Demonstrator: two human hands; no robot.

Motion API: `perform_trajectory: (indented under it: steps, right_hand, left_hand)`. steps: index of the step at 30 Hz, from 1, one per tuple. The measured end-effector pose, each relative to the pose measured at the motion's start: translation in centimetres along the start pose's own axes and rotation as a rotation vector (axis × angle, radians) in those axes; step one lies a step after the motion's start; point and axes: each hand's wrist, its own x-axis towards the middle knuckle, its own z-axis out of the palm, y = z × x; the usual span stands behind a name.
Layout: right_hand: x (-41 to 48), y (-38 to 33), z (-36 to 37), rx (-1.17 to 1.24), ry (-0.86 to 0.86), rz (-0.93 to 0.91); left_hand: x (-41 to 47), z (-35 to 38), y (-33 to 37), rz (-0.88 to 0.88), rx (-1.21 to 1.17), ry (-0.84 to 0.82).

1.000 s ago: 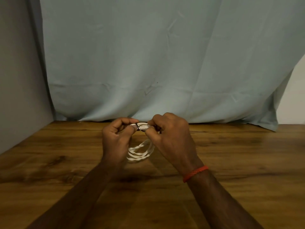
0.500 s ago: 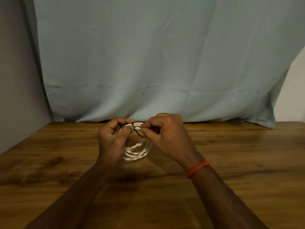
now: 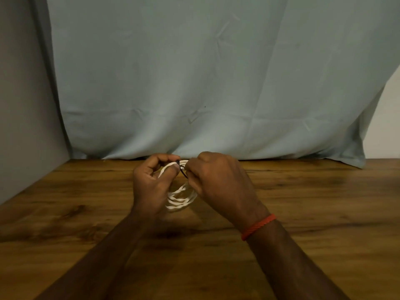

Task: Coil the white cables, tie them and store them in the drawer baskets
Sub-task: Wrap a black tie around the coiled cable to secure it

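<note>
In the head view, both hands are raised a little above the wooden table, close together near its far edge. The left hand is closed on the top of the coiled white cable; its thumb and first finger pinch the loops together, and the other fingers are curled. The right hand is also closed, with its fingertips pressed together just beside the left thumb. Between the two hands there is a thin dark tie that goes around the top of the coil, and the right fingers seem to hold it, but this part is small and I cannot tell exactly how. The rest of the coil hangs down between the palms, with several loops lying side by side above the table. A red thread band is on the right wrist. Behind the table hangs a pale blue cloth.
</note>
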Motion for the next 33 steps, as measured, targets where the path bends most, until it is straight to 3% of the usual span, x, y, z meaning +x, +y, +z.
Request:
perform_trajectory:
  steps: [5,11,14,17,28,33]
  right_hand:
    - [0.2,-0.1,0.6,0.131,-0.037,0.031]
    - [0.3,0.6,0.1,0.428,0.043,0.243]
    - [0.4,0.8,-0.3,0.526,-0.015,0.298]
    - [0.4,1.0,-0.4,0.542,-0.108,0.324]
    - [0.4,0.9,-1.1,0.451,-0.196,0.277]
    - [0.5,0.9,-0.8,0.491,-0.163,0.354]
  left_hand:
    - [0.0,-0.1,0.0,-0.006,-0.018,-0.024]
    - [0.0,-0.4,0.2,0.04,0.016,-0.08]
    - [-0.1,-0.4,0.3,0.059,0.034,-0.098]
    - [-0.1,-0.5,0.3,0.044,0.039,-0.107]
    - [-0.5,-0.5,0.7,0.087,0.074,-0.195]
    - [-0.5,-0.5,1.0,0.099,0.064,-0.212]
